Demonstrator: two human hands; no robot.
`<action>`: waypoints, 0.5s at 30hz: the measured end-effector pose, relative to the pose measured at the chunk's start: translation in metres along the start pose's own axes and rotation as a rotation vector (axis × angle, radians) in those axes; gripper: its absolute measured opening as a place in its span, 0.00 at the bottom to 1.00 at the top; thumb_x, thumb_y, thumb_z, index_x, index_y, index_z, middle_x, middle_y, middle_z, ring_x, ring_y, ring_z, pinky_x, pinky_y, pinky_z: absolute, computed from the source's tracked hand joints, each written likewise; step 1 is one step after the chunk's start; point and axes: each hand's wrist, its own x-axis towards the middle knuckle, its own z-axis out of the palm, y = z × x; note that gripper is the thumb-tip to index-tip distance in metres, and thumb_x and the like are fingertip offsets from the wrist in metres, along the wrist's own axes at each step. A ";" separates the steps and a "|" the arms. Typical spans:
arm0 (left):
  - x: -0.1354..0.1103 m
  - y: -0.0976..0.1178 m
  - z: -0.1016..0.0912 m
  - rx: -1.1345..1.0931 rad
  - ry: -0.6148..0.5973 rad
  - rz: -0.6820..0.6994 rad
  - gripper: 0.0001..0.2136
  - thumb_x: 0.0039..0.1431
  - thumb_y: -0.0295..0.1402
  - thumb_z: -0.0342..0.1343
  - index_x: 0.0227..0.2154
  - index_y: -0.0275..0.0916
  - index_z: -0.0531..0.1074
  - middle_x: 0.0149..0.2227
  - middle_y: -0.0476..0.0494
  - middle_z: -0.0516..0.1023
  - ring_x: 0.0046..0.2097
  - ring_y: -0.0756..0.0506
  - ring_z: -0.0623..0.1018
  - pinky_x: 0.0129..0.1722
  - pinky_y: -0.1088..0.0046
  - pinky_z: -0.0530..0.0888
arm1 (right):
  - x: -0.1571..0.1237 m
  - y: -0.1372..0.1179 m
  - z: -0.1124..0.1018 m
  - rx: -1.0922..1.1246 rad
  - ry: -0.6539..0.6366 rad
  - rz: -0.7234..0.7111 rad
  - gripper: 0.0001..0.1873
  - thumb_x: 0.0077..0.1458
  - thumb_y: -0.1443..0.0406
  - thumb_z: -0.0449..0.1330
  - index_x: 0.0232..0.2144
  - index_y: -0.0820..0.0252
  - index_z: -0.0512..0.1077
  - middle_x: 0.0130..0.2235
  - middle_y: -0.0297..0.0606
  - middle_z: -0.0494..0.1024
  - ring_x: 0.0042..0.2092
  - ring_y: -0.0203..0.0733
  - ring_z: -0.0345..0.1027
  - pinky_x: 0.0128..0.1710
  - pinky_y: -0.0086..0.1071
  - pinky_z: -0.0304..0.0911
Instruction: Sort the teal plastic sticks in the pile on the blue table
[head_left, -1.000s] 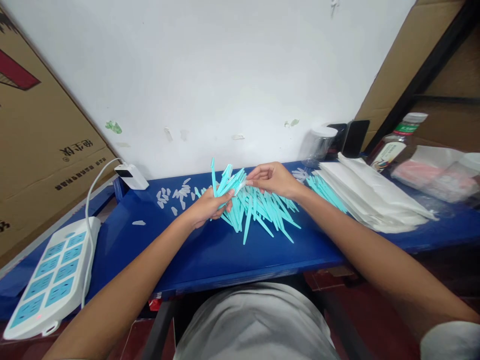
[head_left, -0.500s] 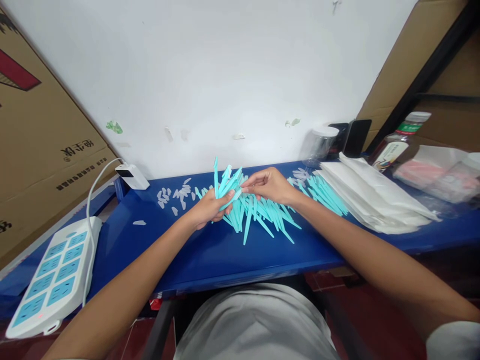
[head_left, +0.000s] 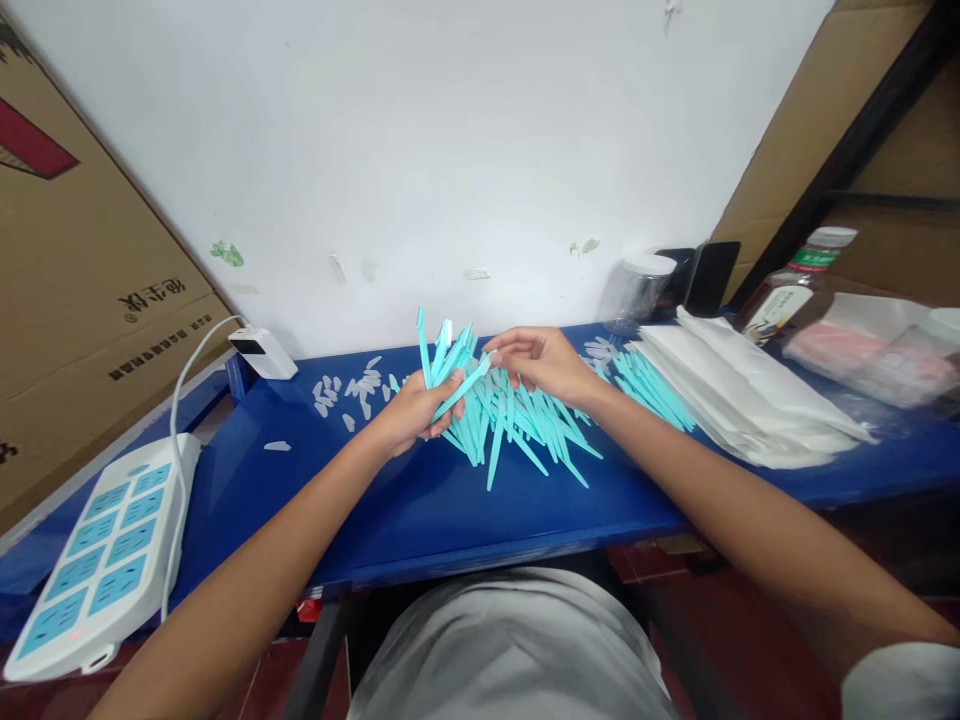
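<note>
My left hand is closed around several turquoise eyebrow razors, most with their heads pointing up. One razor slants from under the left thumb towards my right hand. At its head, the right thumb and fingers pinch a small clear blade cap; whether it sits on the blade is too small to tell. Below both hands a loose pile of turquoise razors fans out over the blue table. Clear caps lie scattered to the left, and more caps lie behind on the right.
A neater row of razors lies beside stacked white bags on the right. Behind stand a clear jar and a bottle. On the left are a power strip, a white plugged-in device and a cardboard box.
My left hand and its razors have shifted slightly left. The slanting razor now shows more of its length, and my right fingers are a little higher at its head.
</note>
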 end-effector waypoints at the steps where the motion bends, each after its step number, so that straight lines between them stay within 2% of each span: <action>1: 0.000 0.000 0.000 0.008 0.011 -0.007 0.27 0.68 0.56 0.54 0.24 0.37 0.71 0.14 0.52 0.62 0.15 0.54 0.60 0.15 0.76 0.56 | 0.002 0.000 -0.005 0.000 0.039 -0.001 0.18 0.54 0.55 0.71 0.43 0.60 0.82 0.34 0.40 0.83 0.24 0.34 0.68 0.18 0.28 0.57; 5: 0.001 -0.003 -0.002 -0.061 0.081 0.013 0.22 0.66 0.54 0.60 0.29 0.37 0.70 0.22 0.49 0.71 0.16 0.57 0.58 0.16 0.77 0.55 | 0.011 0.006 -0.030 -0.018 0.141 0.005 0.14 0.53 0.59 0.69 0.40 0.61 0.83 0.35 0.42 0.83 0.24 0.33 0.67 0.18 0.28 0.57; 8: 0.004 -0.008 -0.004 -0.082 0.072 -0.001 0.22 0.64 0.54 0.62 0.32 0.37 0.71 0.24 0.50 0.69 0.18 0.57 0.55 0.17 0.77 0.53 | 0.016 0.018 -0.043 -0.117 0.087 0.051 0.16 0.55 0.58 0.70 0.43 0.61 0.84 0.35 0.43 0.84 0.26 0.35 0.69 0.19 0.28 0.61; 10: 0.005 -0.010 -0.005 -0.073 0.064 -0.009 0.22 0.63 0.55 0.62 0.35 0.37 0.72 0.24 0.51 0.67 0.18 0.57 0.53 0.17 0.77 0.53 | 0.019 0.027 -0.048 -0.176 0.057 0.065 0.22 0.56 0.56 0.70 0.50 0.60 0.82 0.40 0.45 0.85 0.26 0.37 0.71 0.19 0.29 0.63; 12: 0.006 -0.011 -0.005 -0.067 0.075 -0.011 0.23 0.63 0.55 0.62 0.38 0.37 0.73 0.25 0.52 0.66 0.19 0.57 0.53 0.17 0.77 0.52 | 0.021 0.035 -0.054 -0.256 0.083 0.057 0.27 0.58 0.55 0.69 0.56 0.60 0.79 0.47 0.47 0.85 0.25 0.37 0.72 0.20 0.31 0.64; 15: 0.005 -0.010 -0.005 -0.055 0.072 -0.021 0.24 0.62 0.55 0.63 0.42 0.36 0.75 0.25 0.52 0.66 0.19 0.56 0.54 0.17 0.77 0.52 | 0.024 0.041 -0.070 -0.517 0.170 0.047 0.21 0.62 0.56 0.65 0.51 0.62 0.81 0.44 0.46 0.85 0.26 0.39 0.75 0.28 0.34 0.69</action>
